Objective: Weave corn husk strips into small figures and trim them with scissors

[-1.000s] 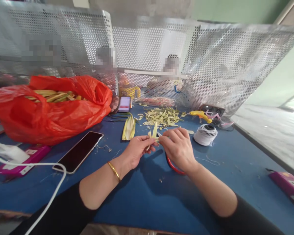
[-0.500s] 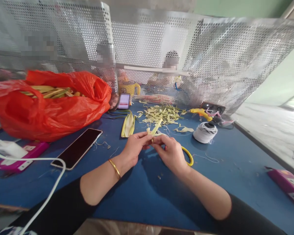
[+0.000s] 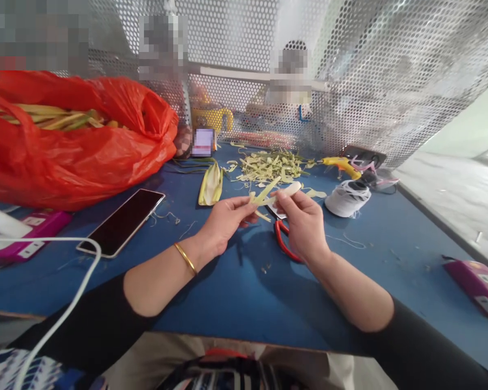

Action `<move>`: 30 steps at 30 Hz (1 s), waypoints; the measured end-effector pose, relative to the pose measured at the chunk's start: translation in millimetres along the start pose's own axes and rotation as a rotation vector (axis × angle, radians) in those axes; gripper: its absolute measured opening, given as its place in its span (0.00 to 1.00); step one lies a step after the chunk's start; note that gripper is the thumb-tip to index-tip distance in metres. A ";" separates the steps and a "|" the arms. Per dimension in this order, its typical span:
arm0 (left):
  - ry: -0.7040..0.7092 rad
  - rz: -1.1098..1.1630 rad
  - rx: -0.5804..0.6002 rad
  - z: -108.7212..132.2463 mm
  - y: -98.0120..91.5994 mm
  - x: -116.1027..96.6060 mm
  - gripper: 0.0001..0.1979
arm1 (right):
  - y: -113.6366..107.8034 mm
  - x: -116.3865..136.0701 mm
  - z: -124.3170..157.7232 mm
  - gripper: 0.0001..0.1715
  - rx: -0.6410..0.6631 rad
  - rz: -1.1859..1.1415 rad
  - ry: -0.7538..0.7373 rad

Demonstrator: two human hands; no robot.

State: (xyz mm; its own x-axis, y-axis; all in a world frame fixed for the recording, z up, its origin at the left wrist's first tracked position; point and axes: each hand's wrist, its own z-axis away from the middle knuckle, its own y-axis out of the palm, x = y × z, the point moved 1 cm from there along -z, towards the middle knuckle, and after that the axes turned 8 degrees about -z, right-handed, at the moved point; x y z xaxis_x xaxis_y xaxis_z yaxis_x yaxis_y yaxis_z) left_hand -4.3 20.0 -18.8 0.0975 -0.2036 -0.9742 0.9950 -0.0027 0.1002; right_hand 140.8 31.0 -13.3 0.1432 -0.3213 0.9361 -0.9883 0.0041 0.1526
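My left hand (image 3: 226, 221) pinches a pale yellow-green leaf strip (image 3: 265, 192) above the blue table (image 3: 236, 292). My right hand (image 3: 302, 221) grips the other end of the strip, where a white piece (image 3: 289, 189) sticks out past its fingertips. Under the right hand lie scissors with a red handle (image 3: 282, 244). A gold bangle (image 3: 185, 258) circles my left wrist. Just behind the hands lies a pile of cut leaf scraps (image 3: 270, 165). A folded leaf bundle (image 3: 211, 185) rests to its left.
A red plastic bag (image 3: 77, 146) full of leaf strips fills the left. A dark phone (image 3: 122, 222), a pink power strip (image 3: 24, 242) and a white cable (image 3: 61, 319) lie near it. A white thread spool (image 3: 347, 197) and a yellow glue gun (image 3: 344, 165) sit right. Perforated metal screen (image 3: 370, 81) behind.
The camera tipped down. My hands rose slightly and pulled apart a little, so the strip now stretches between them. The scissors show their red handle under my right hand.
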 end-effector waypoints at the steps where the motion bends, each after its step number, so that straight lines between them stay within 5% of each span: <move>1: 0.002 -0.010 -0.016 -0.1 -0.2 -0.1 0.12 | -0.1 2.1 0.8 0.09 0.029 0.085 -0.094; 4: 0.019 -0.046 -0.047 0.8 -0.7 -0.8 0.17 | 0.4 7.6 3.2 0.07 0.163 0.238 -0.226; 7: 0.040 -0.091 -0.029 2.4 -0.4 -1.5 0.16 | 1.2 9.4 3.8 0.08 0.226 0.221 -0.169; 14: 0.076 -0.100 0.054 0.5 -1.2 0.4 0.15 | 1.0 5.2 -0.7 0.11 0.184 0.272 0.000; 30: -0.011 -0.012 0.128 -4.8 -2.6 9.1 0.11 | -1.3 -6.3 -1.7 0.10 0.190 0.277 0.115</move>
State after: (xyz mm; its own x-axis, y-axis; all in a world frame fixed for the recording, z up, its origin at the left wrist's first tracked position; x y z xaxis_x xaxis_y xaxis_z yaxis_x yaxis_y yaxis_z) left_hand -5.9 22.9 -28.9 0.0850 -0.2139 -0.9731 0.9849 -0.1297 0.1146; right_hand 141.2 34.6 -18.9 -0.1373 -0.2240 0.9649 -0.9811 -0.1032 -0.1636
